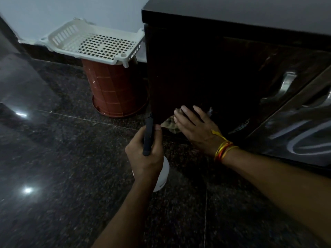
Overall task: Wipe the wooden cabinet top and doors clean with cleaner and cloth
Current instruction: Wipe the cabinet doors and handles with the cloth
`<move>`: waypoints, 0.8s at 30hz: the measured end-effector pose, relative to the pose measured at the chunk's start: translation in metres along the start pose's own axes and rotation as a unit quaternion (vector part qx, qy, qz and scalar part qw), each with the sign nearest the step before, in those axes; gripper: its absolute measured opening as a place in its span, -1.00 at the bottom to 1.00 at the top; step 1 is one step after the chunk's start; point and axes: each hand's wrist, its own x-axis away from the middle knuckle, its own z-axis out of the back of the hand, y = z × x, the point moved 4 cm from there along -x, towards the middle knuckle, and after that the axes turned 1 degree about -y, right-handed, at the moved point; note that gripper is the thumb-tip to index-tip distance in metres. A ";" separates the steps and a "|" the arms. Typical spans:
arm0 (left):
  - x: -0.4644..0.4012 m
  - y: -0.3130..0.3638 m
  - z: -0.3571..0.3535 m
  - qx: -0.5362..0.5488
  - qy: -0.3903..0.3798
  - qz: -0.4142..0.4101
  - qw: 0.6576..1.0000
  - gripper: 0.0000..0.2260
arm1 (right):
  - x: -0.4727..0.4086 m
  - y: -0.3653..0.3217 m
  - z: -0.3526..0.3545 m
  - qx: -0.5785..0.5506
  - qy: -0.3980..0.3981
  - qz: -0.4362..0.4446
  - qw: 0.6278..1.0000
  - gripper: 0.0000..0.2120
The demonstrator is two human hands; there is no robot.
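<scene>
The dark wooden cabinet point(197, 68) fills the upper right, its door in deep shadow. My right hand point(195, 126) lies flat, fingers spread, pressing a crumpled brownish cloth point(170, 124) against the lower left part of the door near the floor. Only the cloth's left edge shows from under the fingers. My left hand point(145, 154) grips a spray bottle of cleaner point(162, 176) with a white body and a black trigger head, held just left of the cloth above the floor. Yellow and red threads circle my right wrist.
A white plastic basket point(93, 43) rests upside-down-bucket high on a red-brown bin point(114, 90) left of the cabinet, against the pale wall. A metal handle point(284, 86) sits on the right door. The floor point(53, 158) is glossy dark granite.
</scene>
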 end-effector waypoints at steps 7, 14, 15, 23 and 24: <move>-0.003 0.004 -0.001 -0.005 0.004 0.001 1.000 -0.70 | 0.004 0.005 0.011 -0.051 0.026 -0.028 0.998 -0.76; -0.006 0.006 -0.001 0.002 0.010 0.000 1.000 -0.69 | 0.020 0.005 0.009 -0.132 -0.030 -0.171 0.976 -0.76; -0.006 0.007 -0.001 0.004 0.013 -0.001 1.000 -0.69 | 0.021 0.008 0.012 -0.138 -0.034 -0.209 0.967 -0.71; -0.003 0.024 -0.017 0.030 -0.013 -0.015 0.999 -0.64 | 0.035 0.001 0.025 -0.331 -0.069 -0.575 0.745 -0.58; -0.003 0.027 -0.018 0.029 -0.015 -0.020 0.999 -0.67 | 0.036 -0.001 0.023 -0.362 -0.059 -0.611 0.701 -0.61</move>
